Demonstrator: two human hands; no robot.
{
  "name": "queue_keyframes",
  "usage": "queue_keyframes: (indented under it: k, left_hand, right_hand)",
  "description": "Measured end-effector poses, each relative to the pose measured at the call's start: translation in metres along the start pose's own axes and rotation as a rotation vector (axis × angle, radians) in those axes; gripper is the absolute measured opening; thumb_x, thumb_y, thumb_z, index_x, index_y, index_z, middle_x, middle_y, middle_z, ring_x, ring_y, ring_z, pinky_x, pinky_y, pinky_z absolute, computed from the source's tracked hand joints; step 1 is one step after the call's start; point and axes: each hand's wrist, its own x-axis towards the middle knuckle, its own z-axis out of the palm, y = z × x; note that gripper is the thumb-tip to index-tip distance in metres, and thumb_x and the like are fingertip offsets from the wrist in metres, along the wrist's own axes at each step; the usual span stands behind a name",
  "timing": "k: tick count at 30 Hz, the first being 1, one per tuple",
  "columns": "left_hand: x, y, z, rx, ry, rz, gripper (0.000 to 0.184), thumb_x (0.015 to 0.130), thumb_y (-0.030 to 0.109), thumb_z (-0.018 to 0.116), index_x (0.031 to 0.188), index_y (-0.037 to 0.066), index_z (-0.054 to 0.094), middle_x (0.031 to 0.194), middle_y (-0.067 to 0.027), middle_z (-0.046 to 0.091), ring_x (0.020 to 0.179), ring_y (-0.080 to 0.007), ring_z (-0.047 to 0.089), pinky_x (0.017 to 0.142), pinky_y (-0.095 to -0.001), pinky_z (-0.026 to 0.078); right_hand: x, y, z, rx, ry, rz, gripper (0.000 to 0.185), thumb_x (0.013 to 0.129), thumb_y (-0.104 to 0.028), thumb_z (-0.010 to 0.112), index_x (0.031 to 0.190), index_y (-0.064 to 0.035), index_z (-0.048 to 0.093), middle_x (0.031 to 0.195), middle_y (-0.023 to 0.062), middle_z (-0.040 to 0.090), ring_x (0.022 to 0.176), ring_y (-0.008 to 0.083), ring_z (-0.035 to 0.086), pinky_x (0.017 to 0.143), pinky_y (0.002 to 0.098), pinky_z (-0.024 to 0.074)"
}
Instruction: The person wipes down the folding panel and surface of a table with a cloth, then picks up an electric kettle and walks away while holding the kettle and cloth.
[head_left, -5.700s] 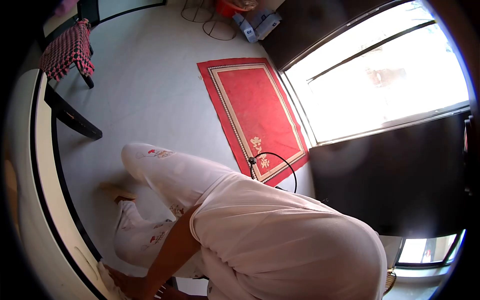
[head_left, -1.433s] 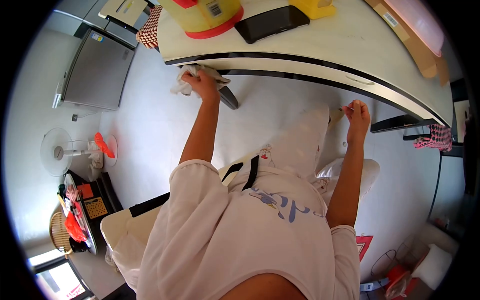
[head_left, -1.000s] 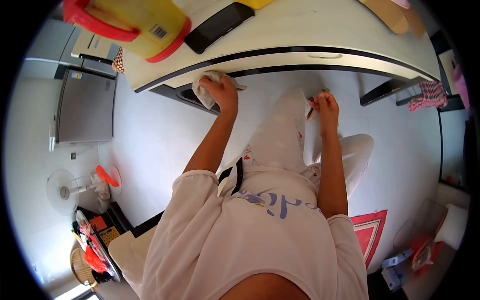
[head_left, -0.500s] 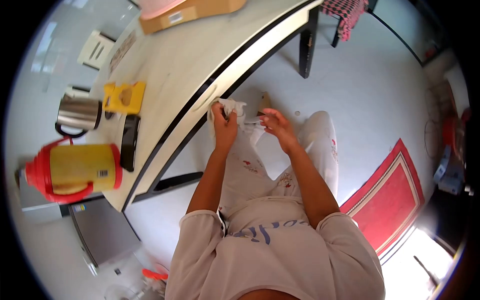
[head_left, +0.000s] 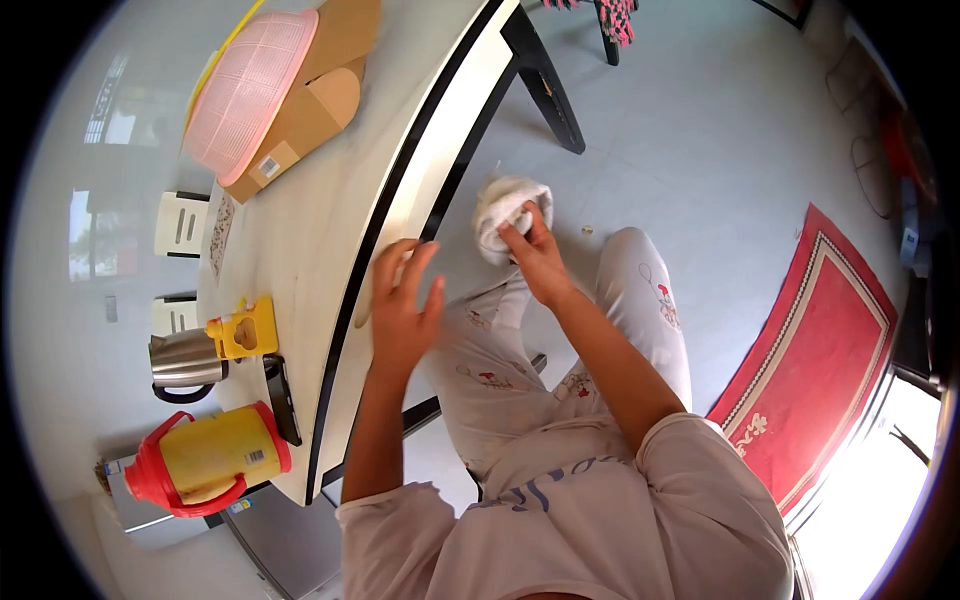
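A crumpled white cloth (head_left: 512, 212) is bunched up above my lap, just off the table's edge. My right hand (head_left: 532, 250) pinches it between thumb and fingers. To the left, my left hand (head_left: 405, 300) is raised beside the drawer front of the white table (head_left: 330, 190), fingers spread and holding nothing. Its fingertips overlap the drawer front in view; whether they touch it I cannot tell.
On the table are a pink basket (head_left: 255, 90), a cardboard box (head_left: 310, 120), a yellow holder (head_left: 245, 330), a black phone (head_left: 282, 400), a steel kettle (head_left: 187, 360) and a red-yellow thermos (head_left: 210, 458). A red mat (head_left: 820, 350) lies on the floor at right.
The cloth has passed from my left hand to my right hand and moved right, away from the drawer. My left hand has opened and moved left and down. The view has turned.
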Motion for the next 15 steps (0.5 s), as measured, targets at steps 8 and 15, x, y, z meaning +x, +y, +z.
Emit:
queue_keyframes:
  k: [8, 15]
  left_hand:
    - [0.002, -0.038, -0.078, 0.461, -0.201, 0.103, 0.078, 0.067, 0.012, 0.084, 0.139, 0.008, 0.055, 0.136, -0.0121, 0.051, 0.129, -0.0393, 0.045, 0.11, -0.0514, 0.037]
    - [0.001, -0.049, -0.073, 0.418, -0.242, 0.048, 0.064, 0.079, 0.001, 0.071, 0.14, 0.006, 0.054, 0.141, -0.0134, 0.042, 0.137, -0.0427, 0.038, 0.113, -0.0523, 0.035]
  right_hand:
    - [0.061, 0.025, 0.078, -0.55, 0.119, -0.512, 0.057, 0.092, -0.017, 0.07, 0.139, -0.0044, 0.042, 0.134, 0.0243, 0.041, 0.122, 0.0428, 0.048, 0.103, 0.0451, 0.0433]
    - [0.153, -0.032, 0.067, -0.536, 0.396, -0.84, 0.044, 0.088, -0.004, 0.062, 0.129, -0.0011, 0.047, 0.123, 0.0276, 0.045, 0.111, 0.0496, 0.047, 0.098, 0.0526, 0.0387]
